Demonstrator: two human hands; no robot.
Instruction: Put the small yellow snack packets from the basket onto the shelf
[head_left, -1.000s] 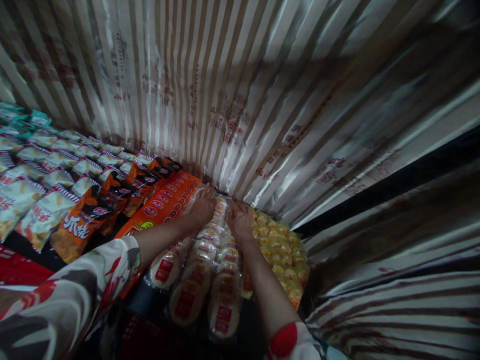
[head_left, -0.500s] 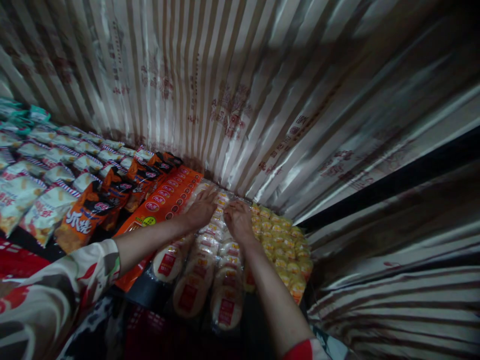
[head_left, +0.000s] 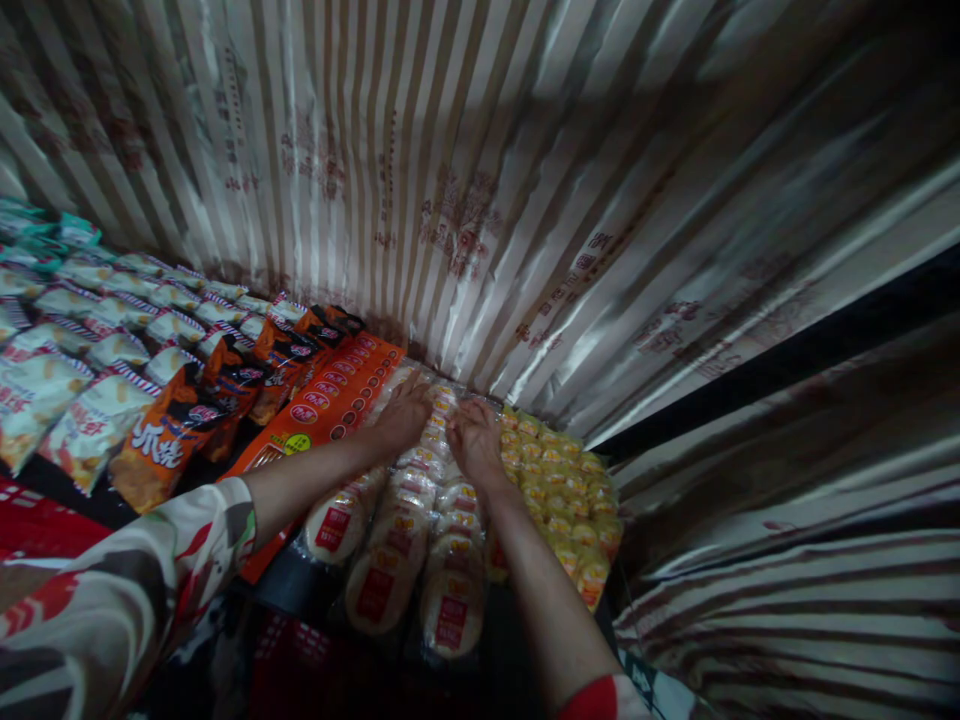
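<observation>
Round flat cakes in clear wrappers with red labels, such as the front cake (head_left: 452,612), lie overlapping in several rows. At the far end of these rows, my left hand (head_left: 406,412) rests on the wrapped cakes with its fingers stretched out. Close to its right, my right hand (head_left: 475,442) is over the right row with its fingers curled in. Whatever its fingertips grip is too dark and small to make out. Yellow-wrapped small cakes (head_left: 559,490) fill the area to the right of my right arm.
Left of the cakes lies an orange printed sheet (head_left: 330,390). Beyond it stand orange snack bags (head_left: 166,440), pale snack bags (head_left: 97,420) and green packets (head_left: 79,230). A striped, printed curtain (head_left: 450,180) hangs behind, crossed by a dark bar (head_left: 787,350) at right.
My left forearm and sleeve have shifted slightly to the right. Both hands stay at the far end of the cake rows, with only small finger movements.
</observation>
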